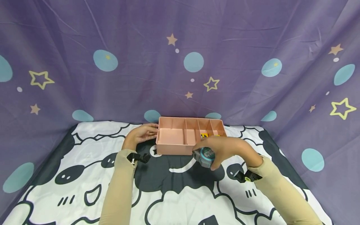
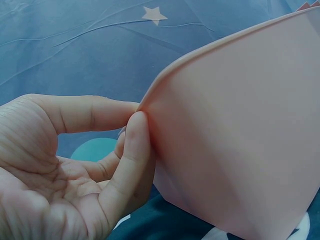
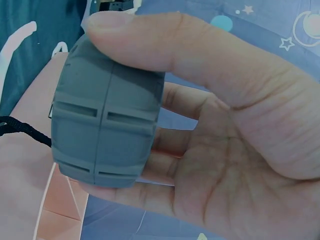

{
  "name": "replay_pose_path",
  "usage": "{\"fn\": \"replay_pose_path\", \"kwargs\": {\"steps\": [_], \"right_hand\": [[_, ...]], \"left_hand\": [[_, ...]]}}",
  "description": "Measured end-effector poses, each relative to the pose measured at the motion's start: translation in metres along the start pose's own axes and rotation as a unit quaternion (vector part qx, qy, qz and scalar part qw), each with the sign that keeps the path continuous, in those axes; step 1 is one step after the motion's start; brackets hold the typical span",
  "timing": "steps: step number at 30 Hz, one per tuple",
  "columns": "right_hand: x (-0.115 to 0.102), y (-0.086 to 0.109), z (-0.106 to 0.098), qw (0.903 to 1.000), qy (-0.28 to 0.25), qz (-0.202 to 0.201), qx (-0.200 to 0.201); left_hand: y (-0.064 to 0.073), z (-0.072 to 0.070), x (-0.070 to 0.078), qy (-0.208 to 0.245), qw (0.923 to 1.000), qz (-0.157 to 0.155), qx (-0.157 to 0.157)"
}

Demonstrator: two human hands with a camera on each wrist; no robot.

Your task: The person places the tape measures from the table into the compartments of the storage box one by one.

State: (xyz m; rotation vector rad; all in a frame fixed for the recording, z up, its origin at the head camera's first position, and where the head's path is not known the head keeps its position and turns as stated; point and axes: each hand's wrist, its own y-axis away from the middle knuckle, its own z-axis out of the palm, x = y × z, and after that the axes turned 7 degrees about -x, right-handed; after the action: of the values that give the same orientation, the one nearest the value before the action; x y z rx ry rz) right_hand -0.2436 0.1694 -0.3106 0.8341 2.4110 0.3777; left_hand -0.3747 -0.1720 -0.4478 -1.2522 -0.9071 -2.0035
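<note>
At the back of the table stands a pink divided storage box (image 1: 171, 134). My left hand (image 1: 146, 132) is at its left end, and in the left wrist view the thumb and a fingertip (image 2: 136, 132) meet at the edge of the box wall (image 2: 225, 125). My right hand (image 1: 223, 148) grips a grey tape measure (image 1: 205, 156) with a teal ring on its face, just in front of the box's right half. A black cord (image 3: 27, 131) hangs from the tape measure in the right wrist view. The hand partly hides the right compartments.
Small yellow-and-black items (image 1: 204, 135) lie in the right-hand compartments; their kind is unclear. A black-and-white cartoon cloth (image 1: 180, 203) covers the table. Behind it hangs a purple curtain (image 1: 140, 62) with stars and dots.
</note>
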Motion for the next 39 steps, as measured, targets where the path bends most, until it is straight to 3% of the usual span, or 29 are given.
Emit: {"fn": "replay_pose_path", "kwargs": {"steps": [5, 21, 27, 34, 39], "right_hand": [[-0.002, 0.001, -0.003, 0.9999, 0.001, -0.005, 0.011], [-0.009, 0.002, -0.018, 0.9944, 0.013, -0.075, 0.074], [-0.016, 0.004, -0.027, 0.9899, 0.047, -0.081, 0.106], [-0.025, 0.007, -0.040, 0.9805, 0.076, -0.103, 0.149], [-0.031, 0.009, -0.052, 0.9824, 0.060, -0.096, 0.149]], "left_hand": [[0.000, -0.001, -0.001, -0.007, 1.0000, 0.000, -0.003], [-0.001, -0.002, 0.000, -0.014, 0.9999, -0.005, -0.005], [-0.003, -0.006, -0.004, -0.032, 0.9995, 0.001, 0.000], [-0.001, -0.013, -0.007, -0.032, 0.9979, 0.033, -0.046], [0.002, -0.004, -0.001, -0.039, 0.9992, 0.010, -0.007]]}}
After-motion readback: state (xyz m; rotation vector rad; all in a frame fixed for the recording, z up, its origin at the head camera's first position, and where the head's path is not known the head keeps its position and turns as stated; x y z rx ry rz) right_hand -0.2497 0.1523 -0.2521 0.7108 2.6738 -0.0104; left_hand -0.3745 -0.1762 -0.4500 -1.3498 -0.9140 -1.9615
